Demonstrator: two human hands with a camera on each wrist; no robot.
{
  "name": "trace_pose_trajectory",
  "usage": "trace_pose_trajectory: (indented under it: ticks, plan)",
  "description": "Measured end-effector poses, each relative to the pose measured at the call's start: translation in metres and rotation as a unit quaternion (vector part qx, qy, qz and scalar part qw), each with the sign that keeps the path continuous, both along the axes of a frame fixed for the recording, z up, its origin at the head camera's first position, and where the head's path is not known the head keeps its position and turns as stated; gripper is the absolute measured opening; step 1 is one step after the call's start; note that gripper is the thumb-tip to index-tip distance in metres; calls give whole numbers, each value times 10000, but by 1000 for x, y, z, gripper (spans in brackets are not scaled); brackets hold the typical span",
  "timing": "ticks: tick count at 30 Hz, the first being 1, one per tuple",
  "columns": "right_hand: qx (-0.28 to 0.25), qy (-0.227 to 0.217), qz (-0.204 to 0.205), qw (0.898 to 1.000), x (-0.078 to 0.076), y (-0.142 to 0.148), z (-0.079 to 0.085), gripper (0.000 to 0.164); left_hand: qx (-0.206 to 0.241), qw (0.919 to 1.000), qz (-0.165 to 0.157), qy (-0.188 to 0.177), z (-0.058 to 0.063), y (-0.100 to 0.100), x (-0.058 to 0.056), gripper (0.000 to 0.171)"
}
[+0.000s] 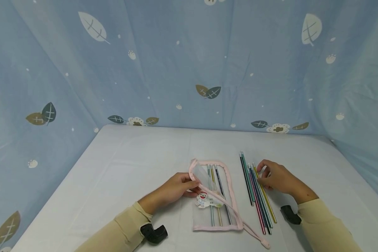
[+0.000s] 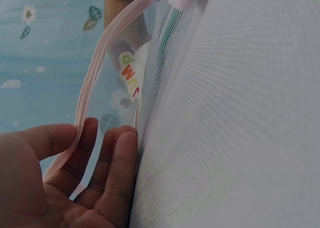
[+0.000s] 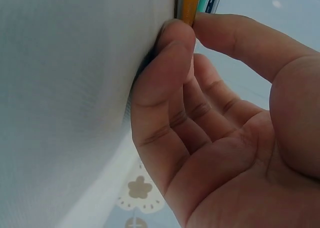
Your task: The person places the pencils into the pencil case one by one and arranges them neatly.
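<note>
My left hand (image 1: 177,187) pinches the pink trim of a clear mesh pencil pouch (image 1: 229,178), lifting its upper left edge. In the left wrist view, the pink trim (image 2: 90,83) passes between thumb and fingers. Three pencils lie inside the pouch, among them a gold one (image 1: 219,215) and a dark one (image 1: 228,214). To the right, my right hand (image 1: 278,177) pinches a yellow pencil (image 1: 268,203) near its upper end. In the right wrist view, thumb and fingertips meet at the yellow pencil (image 3: 190,5). The pencil lies beside several others on the table.
Several pencils lie in a loose bundle right of the pouch, including a red one (image 1: 260,217) and a green one (image 1: 244,164). A pink strap (image 1: 255,235) trails from the pouch's lower right corner. The white table (image 1: 129,157) meets a blue leaf-print curtain (image 1: 163,70).
</note>
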State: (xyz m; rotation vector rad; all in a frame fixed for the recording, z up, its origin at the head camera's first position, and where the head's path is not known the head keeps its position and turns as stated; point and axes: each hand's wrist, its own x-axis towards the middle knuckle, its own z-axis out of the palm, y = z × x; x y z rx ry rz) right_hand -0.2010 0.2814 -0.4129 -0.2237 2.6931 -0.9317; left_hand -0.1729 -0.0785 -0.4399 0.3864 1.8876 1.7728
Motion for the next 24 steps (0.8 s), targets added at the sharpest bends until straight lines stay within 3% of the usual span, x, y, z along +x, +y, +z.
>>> trace_pose_trajectory:
  ticks: [16,24]
  plan:
    - [130,126,45,9998,2,-2,5,48,-4,10000,-18,48,3,0,1,29]
    - [-73,139,-7,9999,1,-2,10,56,16,10000,-19,23,2,0,1,29]
